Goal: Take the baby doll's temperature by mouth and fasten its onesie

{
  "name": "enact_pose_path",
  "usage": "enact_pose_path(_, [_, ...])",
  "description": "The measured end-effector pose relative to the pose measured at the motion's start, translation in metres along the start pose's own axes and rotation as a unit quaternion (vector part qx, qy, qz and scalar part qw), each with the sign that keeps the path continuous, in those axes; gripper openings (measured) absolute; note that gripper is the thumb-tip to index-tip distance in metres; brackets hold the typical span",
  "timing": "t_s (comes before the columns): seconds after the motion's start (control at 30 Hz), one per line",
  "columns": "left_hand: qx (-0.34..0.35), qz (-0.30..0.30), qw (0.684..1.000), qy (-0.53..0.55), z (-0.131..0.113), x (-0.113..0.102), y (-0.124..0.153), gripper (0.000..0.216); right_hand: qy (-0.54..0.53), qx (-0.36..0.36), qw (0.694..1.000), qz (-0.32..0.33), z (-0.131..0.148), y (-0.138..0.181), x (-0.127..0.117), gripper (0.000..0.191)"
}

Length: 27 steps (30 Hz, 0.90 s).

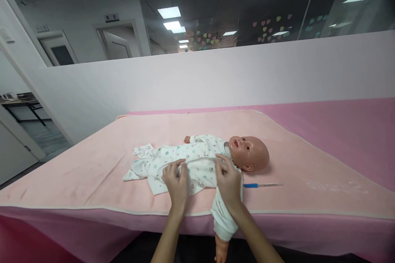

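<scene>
While a doll [256, 154] lies face up, left hand [177, 181] and right hand [228, 181] curl at its printed shirt [200, 174]; pinching unclear.

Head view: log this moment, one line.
left hand: at shirt | right hand: at shirt, near collar | doll: on blanket | blue-tipped stick: beside doll

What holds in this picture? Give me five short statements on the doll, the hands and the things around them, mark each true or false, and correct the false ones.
1. The doll lies with its head toward the picture's right. True.
2. The left hand is nearer the doll's head than the right. False: the right hand is nearer; the left hand is closer to the legs.
3. The near sleeve reaches past the blanket's near edge. True.
4. The blanket is green. False: it is peach.
5. The blue-ended stick lies by the doll's feet. False: it lies near the head.
</scene>
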<state>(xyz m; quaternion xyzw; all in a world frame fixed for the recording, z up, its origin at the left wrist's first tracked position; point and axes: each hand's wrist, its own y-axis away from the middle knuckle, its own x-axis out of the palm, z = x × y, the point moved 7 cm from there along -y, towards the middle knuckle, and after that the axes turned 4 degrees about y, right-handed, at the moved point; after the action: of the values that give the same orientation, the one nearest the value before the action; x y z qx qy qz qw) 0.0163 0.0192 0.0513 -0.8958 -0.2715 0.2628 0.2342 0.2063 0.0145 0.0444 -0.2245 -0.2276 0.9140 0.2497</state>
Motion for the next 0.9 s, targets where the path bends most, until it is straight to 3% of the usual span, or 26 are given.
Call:
enact_pose_path(0.13, [0.095, -0.049, 0.994, 0.0, -0.019, -0.01, -0.024, 0.016, 0.082, 0.045, 0.986, -0.136, -0.04, 0.013, -0.081, 0.034])
enact_pose_path(0.2, [0.15, -0.001, 0.988, 0.046, -0.037, 0.003, -0.044, 0.016, 0.188, 0.048, 0.963, -0.189, -0.061, 0.014, -0.116, 0.033])
enact_pose_path(0.27, [0.174, 0.14, 0.97, 0.101, -0.057, 0.036, -0.062, 0.018, 0.278, 0.014, 0.939, -0.203, -0.077, 0.01, -0.135, 0.034])
enact_pose_path(0.33, [0.176, 0.32, 0.925, 0.107, -0.071, 0.079, -0.069, 0.02, 0.328, -0.025, 0.93, -0.166, -0.094, 0.003, -0.135, 0.035])
enact_pose_path(0.43, [0.158, 0.565, 0.805, 0.08, -0.077, 0.132, -0.061, 0.024, 0.372, -0.058, 0.921, -0.099, -0.117, -0.002, -0.123, 0.036])
enact_pose_path(0.5, [0.16, 0.658, 0.733, 0.058, -0.075, 0.147, -0.055, 0.029, 0.394, -0.06, 0.914, -0.076, -0.128, -0.002, -0.116, 0.036])
enact_pose_path(0.57, [0.173, 0.697, 0.694, 0.046, -0.076, 0.152, -0.053, 0.033, 0.407, -0.054, 0.91, -0.056, -0.135, -0.002, -0.112, 0.035])
enact_pose_path(0.63, [0.185, 0.706, 0.682, 0.037, -0.078, 0.152, -0.051, 0.033, 0.413, -0.048, 0.909, -0.046, -0.136, -0.002, -0.111, 0.033])
enact_pose_path(0.8, [0.213, 0.662, 0.718, -0.019, -0.084, 0.15, -0.051, 0.036, 0.386, -0.043, 0.92, -0.044, -0.125, -0.003, -0.111, 0.026])
enact_pose_path(0.9, [0.181, 0.694, 0.697, -0.022, -0.079, 0.151, -0.052, 0.025, 0.364, -0.034, 0.93, -0.028, -0.12, -0.004, -0.112, 0.022])
